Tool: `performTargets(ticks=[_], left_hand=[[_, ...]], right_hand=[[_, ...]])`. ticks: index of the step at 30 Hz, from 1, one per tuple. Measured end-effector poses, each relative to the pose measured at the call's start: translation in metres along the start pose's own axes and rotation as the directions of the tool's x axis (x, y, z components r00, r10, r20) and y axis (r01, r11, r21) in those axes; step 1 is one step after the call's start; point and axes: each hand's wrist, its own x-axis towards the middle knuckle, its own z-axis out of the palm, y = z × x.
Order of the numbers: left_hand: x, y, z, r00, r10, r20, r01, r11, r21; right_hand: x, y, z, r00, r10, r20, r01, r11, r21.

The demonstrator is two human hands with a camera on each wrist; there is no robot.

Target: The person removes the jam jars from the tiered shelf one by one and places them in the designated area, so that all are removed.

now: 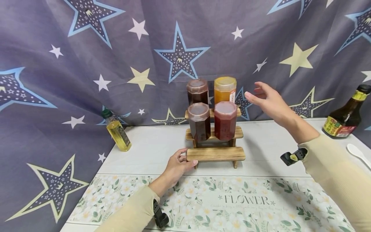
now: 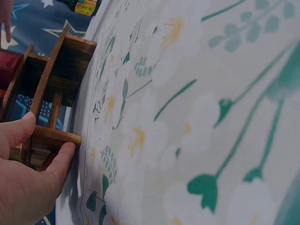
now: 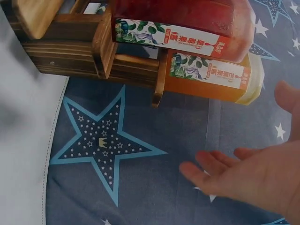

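Observation:
A three-step wooden rack (image 1: 215,154) stands on the table with its lowest step bare. My left hand (image 1: 176,166) grips the left end of that step, thumb and fingers round the wood; in the left wrist view the fingertips pinch the rack's side (image 2: 56,133). On the middle step are a dark brown jar (image 1: 199,124) and a red jar (image 1: 225,124). Behind them on the top step stand another dark jar (image 1: 197,91) and an orange jar (image 1: 224,90). My right hand (image 1: 268,100) hovers right of the orange jar, fingers loosely bent, holding nothing.
A bottle of yellow oil (image 1: 118,133) stands at the back left. At the right are a dark sauce bottle (image 1: 346,114) and a white spoon (image 1: 357,153). A star-patterned curtain (image 1: 162,106) hangs right behind the rack. A flower-print mat (image 1: 232,206) covers the table's front.

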Motion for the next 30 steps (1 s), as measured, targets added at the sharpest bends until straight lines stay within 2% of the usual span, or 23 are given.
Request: performTargets(ticks=[9, 17, 25, 30], left_hand=[[0.000, 0.001, 0.000, 1.000, -0.016, 0.004, 0.016, 1.000, 0.003], [0.000, 0.001, -0.001, 1.000, -0.022, 0.003, 0.022, 1.000, -0.005], [-0.001, 0.000, -0.001, 1.000, -0.017, 0.011, 0.018, 1.000, -0.014], [-0.001, 0.001, -0.002, 1.000, -0.017, 0.006, 0.017, 1.000, -0.016]], right_hand=[[0.013, -0.004, 0.003, 0.999, -0.042, 0.018, 0.042, 0.999, 0.017], [0.029, -0.016, 0.007, 0.996, -0.085, 0.022, 0.082, 0.988, 0.133], [0.041, -0.024, 0.022, 0.990, -0.118, 0.073, 0.103, 0.978, 0.179], [0.050, -0.027, 0.032, 0.989, -0.114, 0.090, 0.098, 0.982, 0.163]])
